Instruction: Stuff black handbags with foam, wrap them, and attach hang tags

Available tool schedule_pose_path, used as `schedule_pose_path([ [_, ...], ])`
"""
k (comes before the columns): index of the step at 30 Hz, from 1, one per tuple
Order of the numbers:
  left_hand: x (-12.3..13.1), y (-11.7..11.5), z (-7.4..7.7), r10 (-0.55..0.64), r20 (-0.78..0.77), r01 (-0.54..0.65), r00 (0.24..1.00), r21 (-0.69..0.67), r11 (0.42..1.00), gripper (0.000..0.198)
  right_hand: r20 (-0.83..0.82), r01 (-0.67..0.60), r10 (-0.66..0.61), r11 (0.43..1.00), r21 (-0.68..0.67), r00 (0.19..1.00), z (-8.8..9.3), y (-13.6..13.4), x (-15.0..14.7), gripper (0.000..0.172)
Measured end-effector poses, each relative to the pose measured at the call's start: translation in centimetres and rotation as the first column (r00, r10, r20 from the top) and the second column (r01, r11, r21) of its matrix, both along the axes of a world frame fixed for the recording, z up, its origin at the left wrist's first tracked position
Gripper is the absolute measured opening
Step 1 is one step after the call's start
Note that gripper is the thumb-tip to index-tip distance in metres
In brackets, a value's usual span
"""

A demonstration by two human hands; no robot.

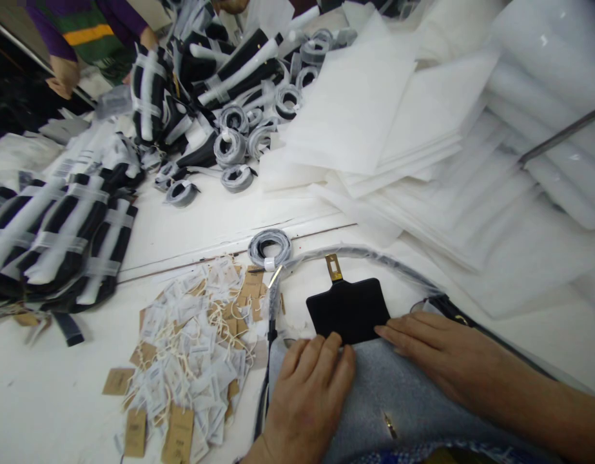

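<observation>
A grey handbag (369, 386) lies in front of me at the bottom of the view, its near part cut off by the frame. From its top edge a black flap (348, 309) with a gold metal clasp plate (334, 267) stretches away from me. My left hand (311, 393) grips the top edge left of the flap, fingers bent and closed. On the right side, my right hand (437, 354) has its fingers together over the same edge, the tips beside the flap; its thumb is hidden. The handle (374, 254), wrapped in clear film, arcs beyond the flap.
Several paper and card tags (191, 361) with strings are heaped on the left. A coiled strap (269, 248) lies beyond the flap. Wrapped black bags (69, 238), more coiled straps (229, 147) and white foam sheets (355, 96) cover the far table. Another person's arm (64, 74) shows top left.
</observation>
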State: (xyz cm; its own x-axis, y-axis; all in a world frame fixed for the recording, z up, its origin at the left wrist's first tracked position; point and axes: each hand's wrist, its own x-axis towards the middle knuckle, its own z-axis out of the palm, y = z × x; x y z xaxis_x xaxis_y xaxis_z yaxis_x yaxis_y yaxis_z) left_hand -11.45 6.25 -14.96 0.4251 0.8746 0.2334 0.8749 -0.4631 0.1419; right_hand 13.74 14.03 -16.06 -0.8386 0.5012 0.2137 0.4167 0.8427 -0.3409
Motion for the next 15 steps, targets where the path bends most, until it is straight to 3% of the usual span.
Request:
schedule_pose_path([
  [3,0.0,-0.9,0.0,-0.052,0.049,0.052,0.997,0.007,0.999,0.035,0.049,0.021,-0.020,0.999,-0.025,0.999,-0.1,-1.4,0.6,0.056],
  [6,-0.1,-2.4,0.5,-0.033,0.021,0.035,0.999,-0.118,0.992,0.040,0.069,0.009,-0.008,1.000,-0.022,0.998,0.0,-2.3,0.8,0.079],
  [10,0.2,-4.4,1.5,-0.053,-0.047,0.035,0.997,-0.318,0.947,0.083,0.089,0.010,-0.010,1.000,-0.003,0.996,0.1,-2.5,0.7,0.077],
  [15,0.5,-5.3,1.1,0.014,-0.011,-0.017,1.000,-0.412,0.911,0.075,0.124,-0.006,0.010,1.000,-0.029,0.992,-0.4,-2.4,0.8,0.073],
])
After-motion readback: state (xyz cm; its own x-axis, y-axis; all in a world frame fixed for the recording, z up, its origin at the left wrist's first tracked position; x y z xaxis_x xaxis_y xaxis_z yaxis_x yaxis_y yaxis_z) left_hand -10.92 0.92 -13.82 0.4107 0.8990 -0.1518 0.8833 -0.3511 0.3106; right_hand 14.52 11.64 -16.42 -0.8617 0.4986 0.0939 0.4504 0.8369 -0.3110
